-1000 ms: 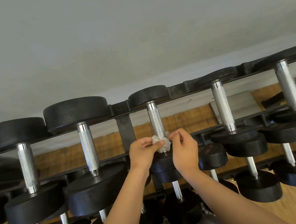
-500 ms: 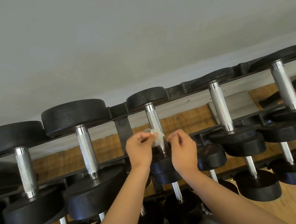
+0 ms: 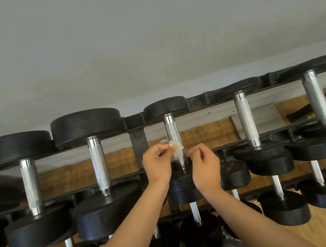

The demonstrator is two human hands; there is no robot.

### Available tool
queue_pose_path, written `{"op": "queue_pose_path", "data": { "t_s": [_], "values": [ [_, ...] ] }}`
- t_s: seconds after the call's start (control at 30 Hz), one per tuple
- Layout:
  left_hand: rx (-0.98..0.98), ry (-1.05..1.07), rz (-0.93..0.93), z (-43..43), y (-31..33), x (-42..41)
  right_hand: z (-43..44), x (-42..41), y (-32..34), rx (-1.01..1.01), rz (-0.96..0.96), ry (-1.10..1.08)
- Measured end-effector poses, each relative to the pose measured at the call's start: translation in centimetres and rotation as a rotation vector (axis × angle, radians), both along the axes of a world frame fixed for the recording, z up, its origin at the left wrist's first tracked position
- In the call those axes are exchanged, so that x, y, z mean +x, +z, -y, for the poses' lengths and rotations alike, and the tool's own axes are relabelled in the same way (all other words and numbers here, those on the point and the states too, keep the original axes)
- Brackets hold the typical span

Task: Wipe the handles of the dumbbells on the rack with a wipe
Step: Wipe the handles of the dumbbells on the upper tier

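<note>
Wipe (image 3: 176,150), crumpled: pinched by left hand (image 3: 158,167) against centre dumbbell handle (image 3: 172,130); right hand (image 3: 205,166) at 3 o'clock, curled, holding nothing.

The left hand (image 3: 159,164) pinches a white wipe (image 3: 176,150) against the handle (image 3: 172,131) of a dumbbell (image 3: 165,107), the right hand (image 3: 205,164) curled empty just beside.

Right hand (image 3: 204,165) now off the wipe (image 3: 176,150)
</note>
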State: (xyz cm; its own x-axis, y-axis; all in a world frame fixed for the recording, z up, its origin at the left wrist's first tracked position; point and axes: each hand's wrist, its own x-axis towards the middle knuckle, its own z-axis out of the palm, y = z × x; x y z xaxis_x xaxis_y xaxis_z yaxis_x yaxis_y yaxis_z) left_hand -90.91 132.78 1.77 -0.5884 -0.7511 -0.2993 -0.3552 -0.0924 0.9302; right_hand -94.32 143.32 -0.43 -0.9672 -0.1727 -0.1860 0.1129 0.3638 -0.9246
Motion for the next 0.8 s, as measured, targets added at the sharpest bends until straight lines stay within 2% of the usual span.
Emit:
{"op": "queue_pose_path", "data": {
  "t_s": [0.13, 0.27, 0.43, 0.57, 0.7, 0.8],
  "values": [
    [-0.002, 0.14, -0.035, -0.1, 0.7, -1.9, 0.2, -0.1, 0.2, 0.018, -0.002, -0.023],
    [0.016, 0.109, -0.056, -1.1, 0.4, -0.7, 0.0, 0.0, 0.3, 0.017, -0.001, -0.015],
    [0.065, 0.196, -0.055, -0.1, 1.3, -2.4, 0.1, -0.1, 0.3, 0.026, 0.01, -0.023],
    [0.086, 0.164, -0.067, -0.4, 1.2, -1.9, 0.1, 0.0, 0.3, 0.028, 0.004, -0.015],
    [0.107, 0.278, -0.082, 0.2, 1.8, -3.7, 0.2, 0.0, 0.2, 0.031, 0.007, -0.017],
    [0.095, 0.255, -0.089, -0.9, 1.5, -3.0, 0.0, 0.1, 0.2, 0.033, 0.017, -0.012]
  ]
}}
